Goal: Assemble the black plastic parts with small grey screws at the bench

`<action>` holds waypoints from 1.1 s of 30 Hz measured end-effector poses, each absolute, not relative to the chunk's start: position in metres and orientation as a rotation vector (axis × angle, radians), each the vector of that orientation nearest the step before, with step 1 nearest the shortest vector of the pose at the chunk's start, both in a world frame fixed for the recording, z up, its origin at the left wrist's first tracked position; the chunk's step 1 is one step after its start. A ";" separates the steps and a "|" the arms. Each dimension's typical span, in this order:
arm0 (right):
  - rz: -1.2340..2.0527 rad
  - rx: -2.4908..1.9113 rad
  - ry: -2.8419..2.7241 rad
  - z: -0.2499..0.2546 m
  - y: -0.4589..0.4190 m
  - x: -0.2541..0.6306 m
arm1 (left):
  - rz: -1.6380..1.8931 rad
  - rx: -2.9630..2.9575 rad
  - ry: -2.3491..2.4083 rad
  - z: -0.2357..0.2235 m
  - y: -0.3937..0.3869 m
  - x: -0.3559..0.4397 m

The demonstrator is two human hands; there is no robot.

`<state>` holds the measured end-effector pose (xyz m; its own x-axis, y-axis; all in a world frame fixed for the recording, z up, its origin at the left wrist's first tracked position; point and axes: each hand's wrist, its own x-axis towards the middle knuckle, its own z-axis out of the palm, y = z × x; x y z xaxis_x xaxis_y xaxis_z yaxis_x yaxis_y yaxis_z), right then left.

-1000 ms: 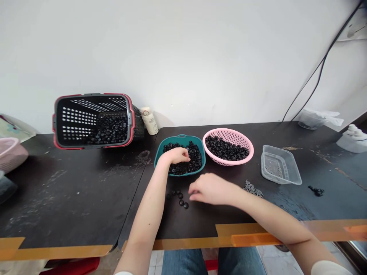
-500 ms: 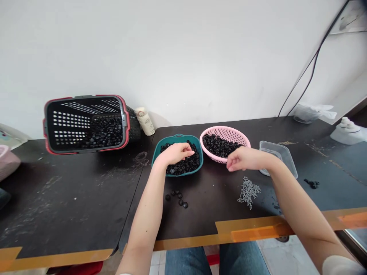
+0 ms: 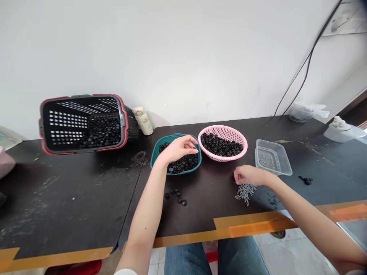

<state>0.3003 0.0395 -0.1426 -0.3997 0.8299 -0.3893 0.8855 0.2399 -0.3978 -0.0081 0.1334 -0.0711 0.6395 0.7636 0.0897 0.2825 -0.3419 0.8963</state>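
Note:
My left hand (image 3: 181, 148) is over the teal basket (image 3: 153, 162), which holds many small black round parts (image 3: 183, 165). Its thumb and fingers curl toward each other, and a dark bit shows between the tips, too small to make out. At the upper left edge of a pile of grey screws (image 3: 246, 193), my right hand (image 3: 247, 175) has its fingers pinched together, and whatever they hold is hidden. Several loose black round parts (image 3: 179, 200) lie on the table in front of the teal basket.
A pink basket (image 3: 223, 157) of black parts stands right of the teal one. Further right are a clear plastic tub (image 3: 282, 158) and a small black cluster (image 3: 306, 180). A tipped grey-red basket (image 3: 126, 126) and a white bottle (image 3: 144, 121) are at left. Tape (image 3: 258, 229) lines the table's edge.
My right hand has moved down from the pink basket's front edge to the screw pile. My left hand has lifted slightly over the teal basket, its fingers a little further apart.

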 end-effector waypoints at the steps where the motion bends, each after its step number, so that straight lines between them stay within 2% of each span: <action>1: -0.899 1.660 2.432 -0.136 0.037 0.298 | 0.687 1.826 0.718 -0.067 0.129 -0.005; 7: -1.334 1.711 2.724 -0.068 0.022 0.274 | 0.849 1.498 0.340 -0.053 0.106 0.011; 13: -1.166 1.912 3.328 -0.009 0.005 0.239 | 0.919 1.417 0.223 -0.049 0.090 0.021; 18: -1.098 1.931 3.719 -0.001 -0.005 0.213 | 1.026 1.442 0.209 -0.039 0.077 0.022; 23: -1.250 2.062 3.724 -0.009 -0.006 0.198 | 1.163 1.638 0.355 -0.032 0.065 0.016; 26: -1.152 2.071 3.770 -0.013 -0.009 0.194 | 1.253 1.810 0.487 -0.026 0.056 0.015; 33: -0.550 1.946 3.848 -0.015 -0.013 0.196 | 1.303 2.268 0.640 -0.017 0.045 0.013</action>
